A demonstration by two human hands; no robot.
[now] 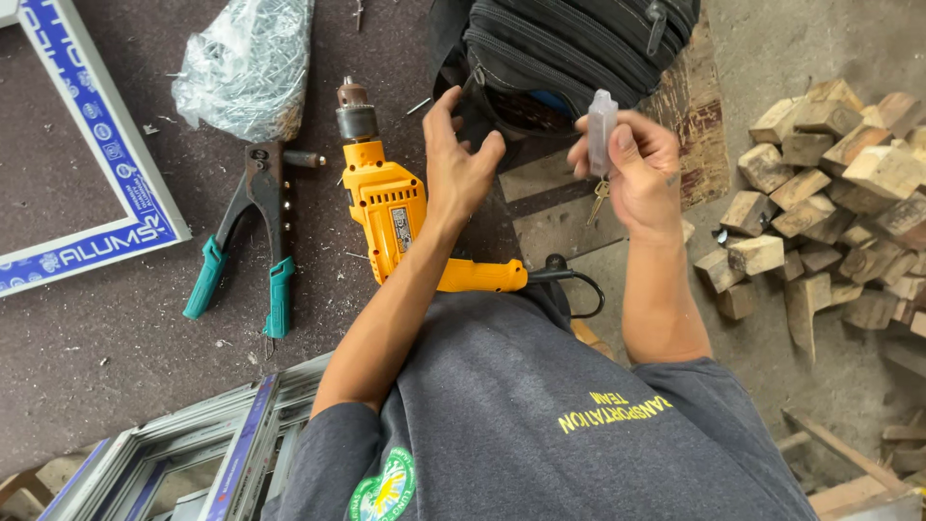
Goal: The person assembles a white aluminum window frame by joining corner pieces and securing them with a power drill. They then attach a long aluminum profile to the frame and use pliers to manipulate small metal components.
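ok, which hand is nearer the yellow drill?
Left. The left hand hovers right beside the yellow drill, reaching toward the black bag. The right hand is farther off, holding a small clear case.

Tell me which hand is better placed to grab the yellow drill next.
Probably the left hand: it is empty, fingers spread at the black bag, right beside the yellow drill. The right hand is farther off and its fingers already pinch a small clear case.

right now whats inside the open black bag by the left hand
Through the opening of the black bag, only a bit of blue and a dark patterned lining show. The left hand covers part of the opening, so the remaining contents are hidden. The right hand holds a small clear case beside it.
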